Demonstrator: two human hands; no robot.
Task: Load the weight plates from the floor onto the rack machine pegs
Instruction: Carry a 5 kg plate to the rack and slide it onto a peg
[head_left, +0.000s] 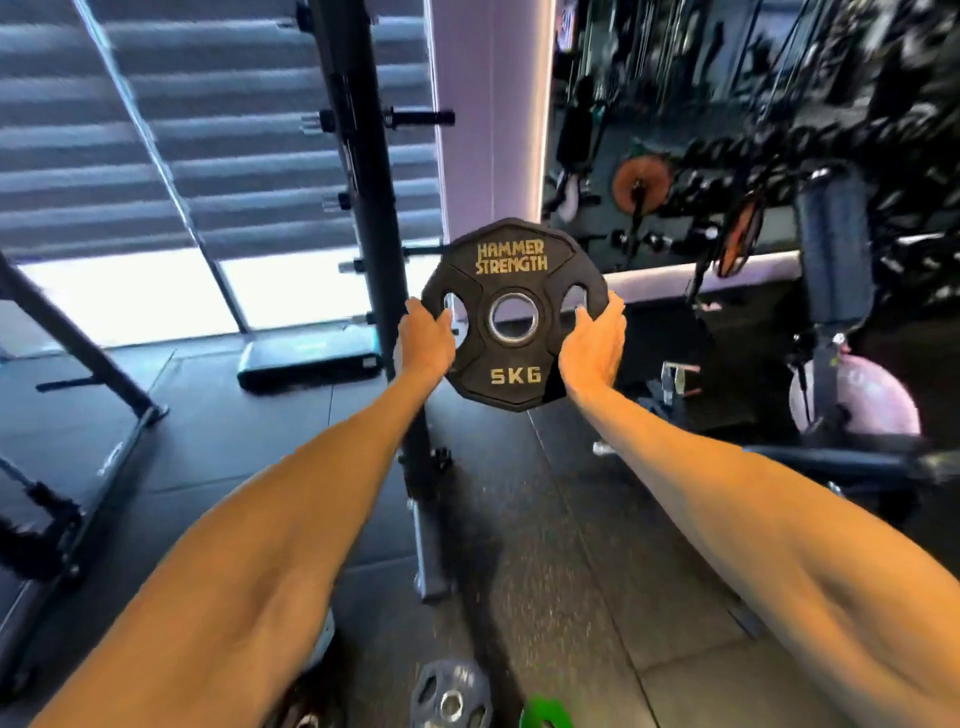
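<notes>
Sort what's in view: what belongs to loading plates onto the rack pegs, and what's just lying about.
Job in hand: 5 kg plate, gripped by left hand and right hand; rack upright; bare peg; grey plate on the floor.

Lying about: step platform; pink ball.

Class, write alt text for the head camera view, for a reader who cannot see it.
A black 5KG weight plate is held upright by its edges, left hand on the left, right hand on the right. Beside it stands a black rack post with bare pegs; a second plate lies on the floor below.
</notes>
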